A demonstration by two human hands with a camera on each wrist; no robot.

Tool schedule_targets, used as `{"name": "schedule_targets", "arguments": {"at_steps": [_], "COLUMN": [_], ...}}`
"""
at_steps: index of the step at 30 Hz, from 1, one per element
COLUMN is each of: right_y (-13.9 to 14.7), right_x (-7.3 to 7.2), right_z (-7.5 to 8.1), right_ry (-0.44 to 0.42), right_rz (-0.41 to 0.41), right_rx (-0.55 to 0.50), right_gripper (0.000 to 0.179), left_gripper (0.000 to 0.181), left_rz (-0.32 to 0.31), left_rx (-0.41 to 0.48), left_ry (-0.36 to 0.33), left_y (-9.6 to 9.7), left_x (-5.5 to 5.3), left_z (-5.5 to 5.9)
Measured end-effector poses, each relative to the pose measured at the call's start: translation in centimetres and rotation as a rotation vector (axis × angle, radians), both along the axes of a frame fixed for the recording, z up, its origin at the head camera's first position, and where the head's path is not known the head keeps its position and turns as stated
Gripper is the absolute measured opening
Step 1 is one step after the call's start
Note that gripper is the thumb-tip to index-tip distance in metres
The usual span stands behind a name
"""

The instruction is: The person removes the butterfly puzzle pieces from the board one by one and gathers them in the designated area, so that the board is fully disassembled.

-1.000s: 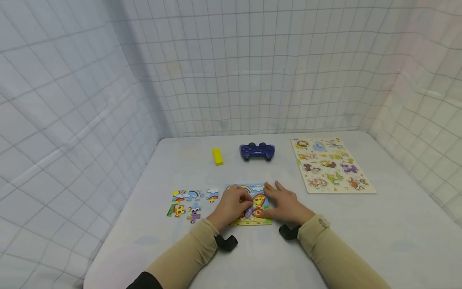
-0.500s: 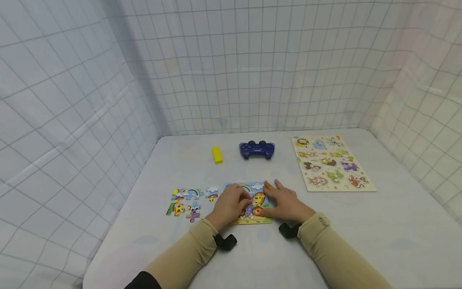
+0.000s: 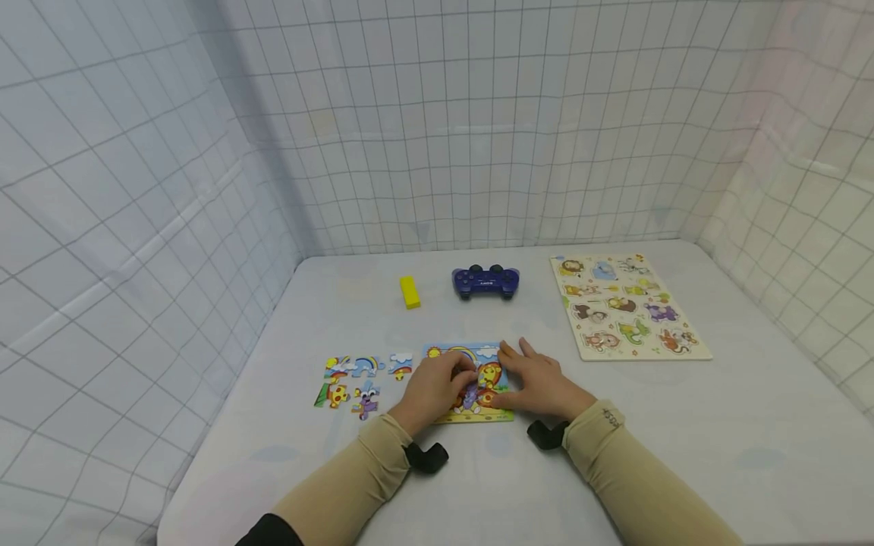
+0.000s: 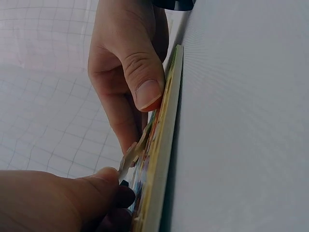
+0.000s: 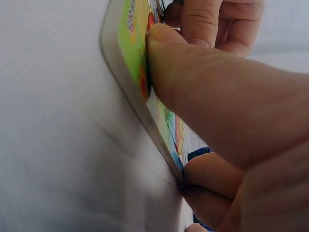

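Left hand (image 3: 429, 385) pinching a tilted puzzle piece (image 4: 127, 163) over the puzzle board (image 3: 485, 416), my right hand (image 3: 542, 385) apart with its thumb (image 5: 178, 72) resting on that board, which lies flat on the table (image 3: 505, 485): pressing askew, I could jam the piece or slide the board.

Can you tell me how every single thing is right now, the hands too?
Left hand: pinching a puzzle piece
Puzzle piece: held, tilted
Right hand: thumb resting on the puzzle board
Puzzle board: flat, partly hidden by the hands
Loose pieces: lying picture side up
Yellow block: lying down, untouched
Game controller: on the table, untouched; can't tell if switched on
Animal board: flat, pictures up
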State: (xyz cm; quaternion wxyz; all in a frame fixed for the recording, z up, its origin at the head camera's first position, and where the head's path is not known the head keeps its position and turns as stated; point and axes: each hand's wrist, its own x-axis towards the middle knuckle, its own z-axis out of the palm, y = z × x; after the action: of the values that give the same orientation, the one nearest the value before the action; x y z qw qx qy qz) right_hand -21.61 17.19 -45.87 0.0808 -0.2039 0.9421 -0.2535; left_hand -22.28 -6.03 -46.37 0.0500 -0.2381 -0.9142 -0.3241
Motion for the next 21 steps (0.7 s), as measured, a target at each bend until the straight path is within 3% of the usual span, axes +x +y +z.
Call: {"name": "schedule_targets", "arguments": {"at_steps": [17, 21], "right_y": [-0.04, -0.05], "right_x": [0.15, 0.16], "right_z": [0.15, 0.15], "right_ry": [-0.013, -0.015], "right_rz": [-0.005, -0.007], "right_rx": [-0.012, -0.014], "right_gripper": [0.095, 0.095], "left_gripper": [0.007, 0.009], "left_rz": [0.020, 0.017], "left_rx": [0.111, 0.171], "left_ry": [-0.080, -0.103], "left_y": [0.17, -0.18], "left_x": [0.30, 0.37], "left_z": [0.17, 0.39]}}
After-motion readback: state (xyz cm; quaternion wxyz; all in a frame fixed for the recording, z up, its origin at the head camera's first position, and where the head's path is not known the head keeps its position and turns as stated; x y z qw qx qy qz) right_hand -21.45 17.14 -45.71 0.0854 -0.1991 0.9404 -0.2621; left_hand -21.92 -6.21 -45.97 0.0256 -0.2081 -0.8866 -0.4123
